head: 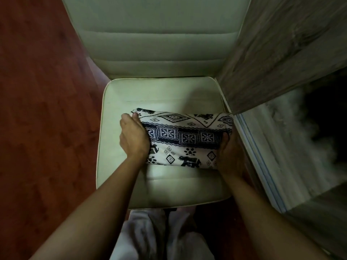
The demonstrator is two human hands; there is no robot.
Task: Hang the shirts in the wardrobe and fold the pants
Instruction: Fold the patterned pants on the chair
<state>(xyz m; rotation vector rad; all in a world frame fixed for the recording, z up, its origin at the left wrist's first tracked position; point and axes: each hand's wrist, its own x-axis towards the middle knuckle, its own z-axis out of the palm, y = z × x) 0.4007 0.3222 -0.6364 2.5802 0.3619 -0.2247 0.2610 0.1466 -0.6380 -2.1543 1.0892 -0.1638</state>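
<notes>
The left grip (134,137) clasped the left end of the folded pants (185,136), its back turned up and its fingers curled down over the edge of the cloth. The right grip (228,156) held the opposite end, thumb pressed on top of the fabric and the other fingers hidden behind or under the bundle. Both forearms reached in from the near side.

The pants, white with dark blue bands of squares, diamonds and small elephants, lay as a compact folded packet across the middle of a cream chair seat (150,188), their right end reaching the seat's right edge. The padded backrest (159,44) rose beyond it. A grey wood-grain wardrobe door (281,53) stood just beside the chair on the right, with a pale sliding track (262,166) below it. Red-brown wooden floor (41,128) spread to the left. The person's pale trouser legs (150,235) showed below the seat's near edge.
</notes>
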